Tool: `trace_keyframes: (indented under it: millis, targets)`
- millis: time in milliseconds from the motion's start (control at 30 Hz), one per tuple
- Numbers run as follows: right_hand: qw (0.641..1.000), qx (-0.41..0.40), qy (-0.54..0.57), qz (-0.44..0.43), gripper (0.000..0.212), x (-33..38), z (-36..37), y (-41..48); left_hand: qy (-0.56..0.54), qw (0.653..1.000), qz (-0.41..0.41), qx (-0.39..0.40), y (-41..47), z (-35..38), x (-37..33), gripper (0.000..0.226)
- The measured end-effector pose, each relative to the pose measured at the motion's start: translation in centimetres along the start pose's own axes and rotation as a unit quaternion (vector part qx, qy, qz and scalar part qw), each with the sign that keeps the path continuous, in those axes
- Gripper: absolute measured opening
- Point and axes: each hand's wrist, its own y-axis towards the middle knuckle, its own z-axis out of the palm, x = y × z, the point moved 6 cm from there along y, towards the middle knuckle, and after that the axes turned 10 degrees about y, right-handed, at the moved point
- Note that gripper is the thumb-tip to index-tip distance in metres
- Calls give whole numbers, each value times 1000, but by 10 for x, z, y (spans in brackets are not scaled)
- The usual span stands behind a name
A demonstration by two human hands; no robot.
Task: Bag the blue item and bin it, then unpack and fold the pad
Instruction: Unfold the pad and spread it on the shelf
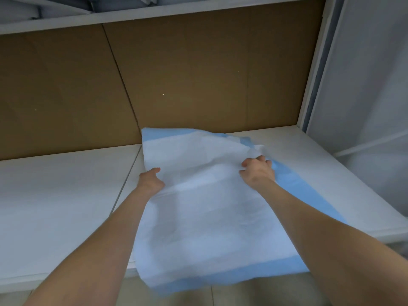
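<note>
White pad (205, 202) with blue border, white shelf (55, 195), brown cardboard backing (198, 74).

Pad (198, 206): a soft white sheet with a blue border, opened out and creased.
Pose: mostly flat, its far right corner bunched and folded inward.
Place: on the white shelf (55, 195), with its near edge hanging over the front.
Hold: the left hand (152, 180) gripped the left edge and the right hand (257, 173) gripped the bunched corner.

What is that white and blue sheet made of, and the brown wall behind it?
The pad looks like soft papery fabric, matte and creased, with a blue, probably plastic, backing. The brown wall looks like matte cardboard: flat panels with seams.
</note>
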Motion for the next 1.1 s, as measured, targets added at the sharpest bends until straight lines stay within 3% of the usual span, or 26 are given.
trace_keyframes:
  millis: [200, 400, 533, 733, 900, 1100]
  targets:
    - [998, 33, -19, 56, 44, -12, 2, -18, 85, 995, -27, 48, -18, -1, 5, 65]
    - [992, 53, -87, 67, 38, -24, -5, -32, 80, 990, -27, 113, -41, 2, 0, 72]
    - [992, 52, -100, 54, 26, -22, -6, -42, 104, 992, -1, 76, -46, 4, -3, 63]
    - [996, 49, -39, 67, 13, -12, -16, -50, 101, 992, 1, -72, -35, -14, 0, 59]
    - [995, 47, -74, 48, 43, -21, -10, -48, 150, 988, -34, -29, -39, -7, 18, 66]
    - [993, 32, -90, 65, 43, -35, -7, -52, 164, 986, -22, 4, -42, 1, 22, 54]
